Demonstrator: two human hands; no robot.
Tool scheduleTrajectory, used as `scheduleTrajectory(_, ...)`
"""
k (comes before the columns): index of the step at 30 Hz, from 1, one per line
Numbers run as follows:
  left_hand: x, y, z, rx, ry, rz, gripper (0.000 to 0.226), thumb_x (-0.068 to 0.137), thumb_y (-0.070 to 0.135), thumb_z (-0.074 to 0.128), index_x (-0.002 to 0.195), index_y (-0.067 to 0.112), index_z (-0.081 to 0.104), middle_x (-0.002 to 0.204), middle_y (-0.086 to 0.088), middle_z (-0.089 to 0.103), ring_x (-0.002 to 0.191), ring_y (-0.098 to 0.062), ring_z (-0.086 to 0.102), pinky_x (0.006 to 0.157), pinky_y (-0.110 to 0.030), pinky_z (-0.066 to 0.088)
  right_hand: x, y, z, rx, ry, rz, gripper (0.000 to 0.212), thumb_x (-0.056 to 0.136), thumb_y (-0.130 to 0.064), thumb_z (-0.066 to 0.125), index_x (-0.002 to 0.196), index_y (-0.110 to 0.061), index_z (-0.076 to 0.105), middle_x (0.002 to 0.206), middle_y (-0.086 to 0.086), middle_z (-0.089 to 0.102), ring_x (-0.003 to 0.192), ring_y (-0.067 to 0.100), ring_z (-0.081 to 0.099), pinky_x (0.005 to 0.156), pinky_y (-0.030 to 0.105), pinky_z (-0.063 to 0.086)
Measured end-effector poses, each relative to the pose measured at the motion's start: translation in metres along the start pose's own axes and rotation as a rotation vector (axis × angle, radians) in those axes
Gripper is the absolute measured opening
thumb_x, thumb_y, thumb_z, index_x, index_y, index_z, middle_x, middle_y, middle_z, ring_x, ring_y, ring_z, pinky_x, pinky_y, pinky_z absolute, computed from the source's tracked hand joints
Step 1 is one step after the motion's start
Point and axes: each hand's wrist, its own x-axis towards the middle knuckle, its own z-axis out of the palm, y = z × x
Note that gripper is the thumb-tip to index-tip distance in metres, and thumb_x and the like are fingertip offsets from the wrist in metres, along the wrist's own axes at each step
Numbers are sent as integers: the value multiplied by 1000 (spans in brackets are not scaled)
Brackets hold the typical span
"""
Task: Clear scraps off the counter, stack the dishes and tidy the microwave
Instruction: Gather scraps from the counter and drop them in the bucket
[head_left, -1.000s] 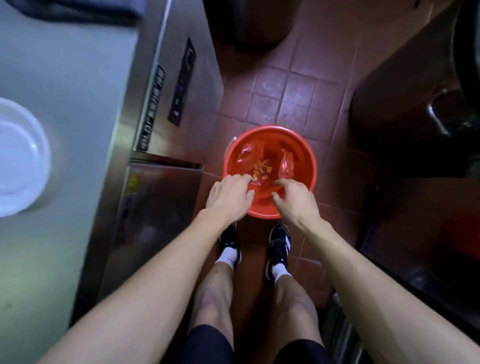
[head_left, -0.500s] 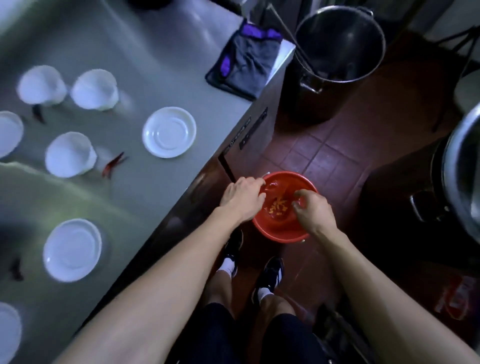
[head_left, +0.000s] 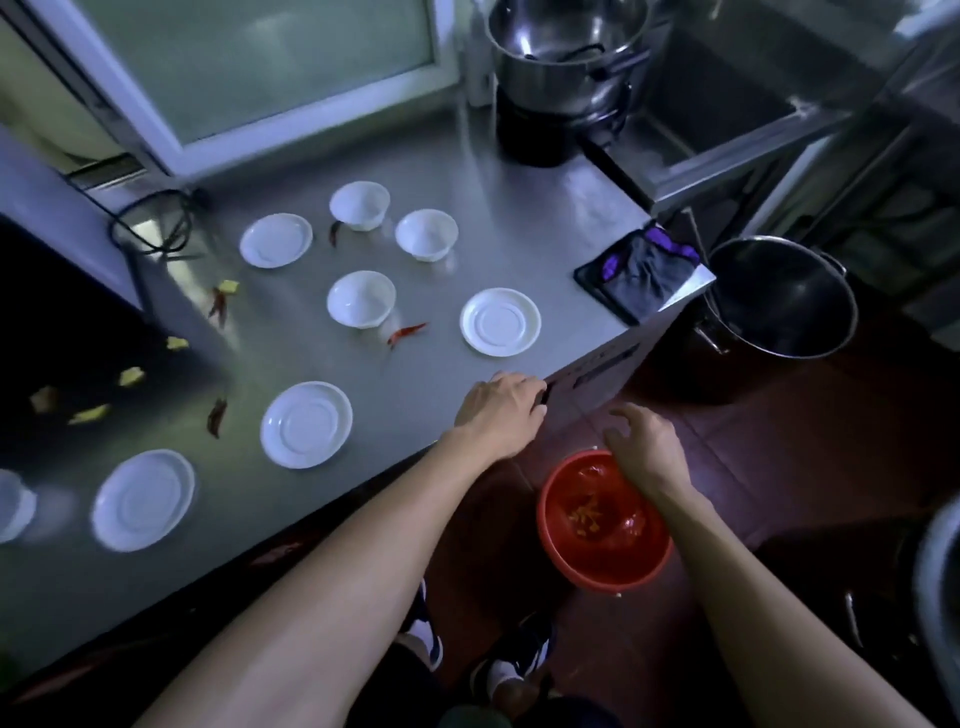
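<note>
Both hands (head_left: 501, 413) (head_left: 644, 444) up off the red bucket (head_left: 605, 525)

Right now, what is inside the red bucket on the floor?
The red bucket holds small yellow scraps and some red pieces, apparently crumpled wrappers. The right hand and forearm cover its far rim, so anything beneath them is hidden.

brushed steel counter (head_left: 467, 171), glossy red plastic bucket (head_left: 649, 564)
</note>
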Motion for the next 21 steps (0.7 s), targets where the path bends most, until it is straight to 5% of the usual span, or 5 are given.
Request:
scheduleTrajectory(10,-51,-128,-76,-32,135,-140,41,101,35,46,139,21,52,146,-3,51,133,-26,45,103,-40,40,18,-152,46,-67,-78,-234,36,95,-25,59,130,-16,63,131,9,63,115,30,59,96,44,48)
scheduleTrajectory(21,-100,-285,-136,-46,269,-227,35,99,34,47,130,22,56,132,-3,60,122,-27,51,96,-40,44,14,-323,126,-115,-101,-397,33,94,-21,59,126,-16,66,129,11,65,113,35,62,96,43,50)
